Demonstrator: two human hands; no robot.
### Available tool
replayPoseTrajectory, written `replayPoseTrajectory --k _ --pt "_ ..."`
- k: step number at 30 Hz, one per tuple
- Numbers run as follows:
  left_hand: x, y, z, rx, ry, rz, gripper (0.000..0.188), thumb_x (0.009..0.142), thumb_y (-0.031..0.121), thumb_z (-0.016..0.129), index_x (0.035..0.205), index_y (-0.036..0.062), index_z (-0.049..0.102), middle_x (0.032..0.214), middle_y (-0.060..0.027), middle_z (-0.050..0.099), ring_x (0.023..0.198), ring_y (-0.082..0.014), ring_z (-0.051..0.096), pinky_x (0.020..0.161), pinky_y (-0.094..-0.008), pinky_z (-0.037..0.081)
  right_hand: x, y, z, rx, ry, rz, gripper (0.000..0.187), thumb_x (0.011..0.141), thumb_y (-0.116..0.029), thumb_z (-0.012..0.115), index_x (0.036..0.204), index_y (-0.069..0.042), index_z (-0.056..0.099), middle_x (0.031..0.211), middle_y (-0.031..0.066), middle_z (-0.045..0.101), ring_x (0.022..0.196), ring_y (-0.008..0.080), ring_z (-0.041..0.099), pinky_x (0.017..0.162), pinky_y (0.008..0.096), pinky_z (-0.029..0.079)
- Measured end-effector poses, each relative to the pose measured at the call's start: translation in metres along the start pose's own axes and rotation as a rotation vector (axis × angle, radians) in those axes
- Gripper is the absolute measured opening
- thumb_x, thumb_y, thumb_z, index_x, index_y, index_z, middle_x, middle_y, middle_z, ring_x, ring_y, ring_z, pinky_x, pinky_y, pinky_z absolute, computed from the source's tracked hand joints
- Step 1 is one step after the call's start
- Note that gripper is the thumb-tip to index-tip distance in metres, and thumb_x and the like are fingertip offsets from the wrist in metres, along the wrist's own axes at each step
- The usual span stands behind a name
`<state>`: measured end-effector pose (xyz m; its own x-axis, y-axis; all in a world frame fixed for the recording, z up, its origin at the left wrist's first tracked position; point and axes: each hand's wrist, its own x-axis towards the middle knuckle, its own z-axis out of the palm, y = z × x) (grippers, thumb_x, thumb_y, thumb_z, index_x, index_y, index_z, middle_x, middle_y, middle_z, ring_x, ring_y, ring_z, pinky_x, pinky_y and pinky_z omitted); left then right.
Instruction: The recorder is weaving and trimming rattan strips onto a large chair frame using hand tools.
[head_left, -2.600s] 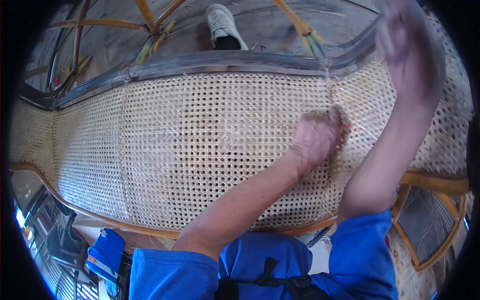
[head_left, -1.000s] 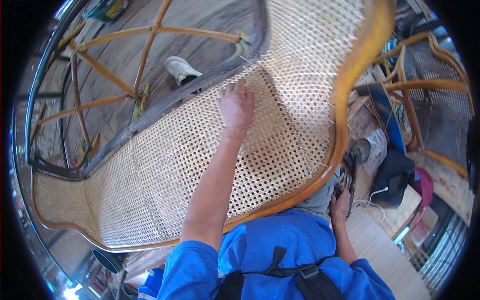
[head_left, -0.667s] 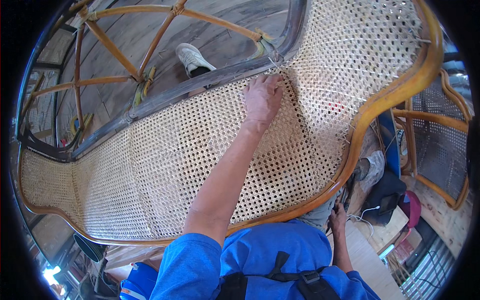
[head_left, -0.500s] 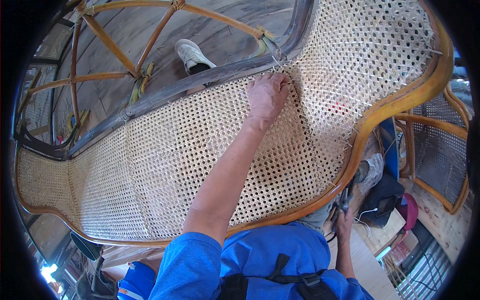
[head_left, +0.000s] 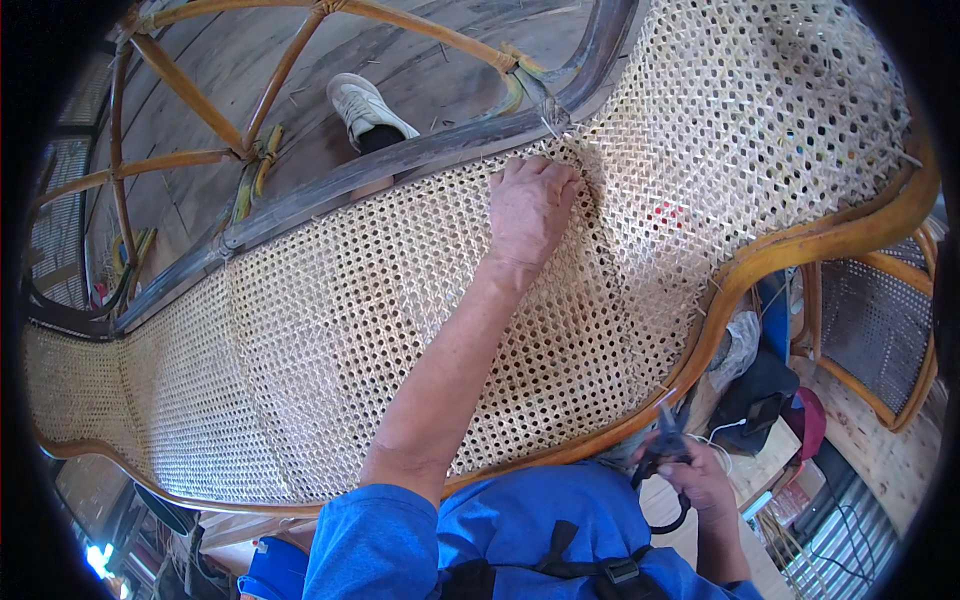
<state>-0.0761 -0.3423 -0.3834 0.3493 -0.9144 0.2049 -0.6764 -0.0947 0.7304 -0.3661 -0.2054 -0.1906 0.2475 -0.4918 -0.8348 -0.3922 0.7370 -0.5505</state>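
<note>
Pale woven cane (head_left: 320, 330) is stretched across a rattan frame (head_left: 805, 238) before the person, touched near its far edge by the left hand (head_left: 532, 208), whose grip cannot be told, while a dark loop-handled tool (head_left: 662, 450) is grasped by the right hand (head_left: 706, 482), and a white shoe (head_left: 365, 108) is seen beyond.

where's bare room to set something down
Bare woven cane lies left of the left forearm, between the dark rail and yellow-brown rail. Also floor between the white shoe and rattan brace. Lower right is crowded: right hand, dark-handled tool, black bundle.
</note>
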Motion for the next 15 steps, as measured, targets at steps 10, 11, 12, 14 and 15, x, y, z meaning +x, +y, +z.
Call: replayPoseTrajectory --k 10,11,12,14,15 --pt "-0.002 -0.002 0.000 -0.131 -0.035 0.002 0.010 0.080 0.017 0.067 0.088 0.0110 0.070 0.087 -0.0039 0.065 0.087 -0.0235 0.056 0.080 -0.0368 0.043 0.135 -0.125 0.045 -0.404 0.009 0.130 0.038 0.094 -0.040 0.049 0.091 -0.003 0.056 0.067 0.0033 0.057 0.059 0.0131 0.057 0.056 0.0273 0.047" --pt "-0.002 -0.002 -0.001 -0.119 -0.032 0.008 0.010 0.080 0.016 0.067 0.088 0.0105 0.069 0.087 -0.0044 0.065 0.087 -0.0239 0.056 0.080 -0.0368 0.043 0.149 -0.130 0.048 -0.441 0.034 0.108 0.040 0.095 -0.042 0.047 0.088 -0.003 0.057 0.066 0.0034 0.056 0.055 0.0143 0.057 0.054 0.0277 0.048" --pt "-0.002 -0.003 -0.001 -0.126 -0.036 0.013 0.010 0.080 0.016 0.067 0.088 0.0105 0.069 0.087 -0.0044 0.065 0.087 -0.0239 0.056 0.080 -0.0368 0.043 0.162 -0.136 0.051 -0.437 0.043 0.108 0.040 0.095 -0.042 0.047 0.088 -0.003 0.057 0.066 0.0034 0.056 0.055 0.0143 0.057 0.054 0.0277 0.048" --pt "-0.001 -0.001 -0.001 -0.163 -0.028 -0.007 0.009 0.079 0.015 0.068 0.087 0.0101 0.069 0.085 -0.0048 0.065 0.085 -0.0246 0.057 0.079 -0.0371 0.043 0.180 -0.148 0.055 -0.464 -0.005 0.082 0.041 0.096 -0.041 0.046 0.083 -0.003 0.058 0.067 0.0044 0.058 0.054 0.0147 0.058 0.052 0.0280 0.048" --pt "-0.001 -0.001 -0.001 -0.168 -0.030 -0.002 0.009 0.079 0.015 0.068 0.087 0.0101 0.069 0.085 -0.0048 0.065 0.085 -0.0246 0.057 0.079 -0.0371 0.043 0.185 -0.152 0.057 -0.462 0.002 0.082 0.041 0.096 -0.041 0.046 0.083 -0.003 0.058 0.067 0.0044 0.058 0.054 0.0147 0.058 0.052 0.0280 0.048"
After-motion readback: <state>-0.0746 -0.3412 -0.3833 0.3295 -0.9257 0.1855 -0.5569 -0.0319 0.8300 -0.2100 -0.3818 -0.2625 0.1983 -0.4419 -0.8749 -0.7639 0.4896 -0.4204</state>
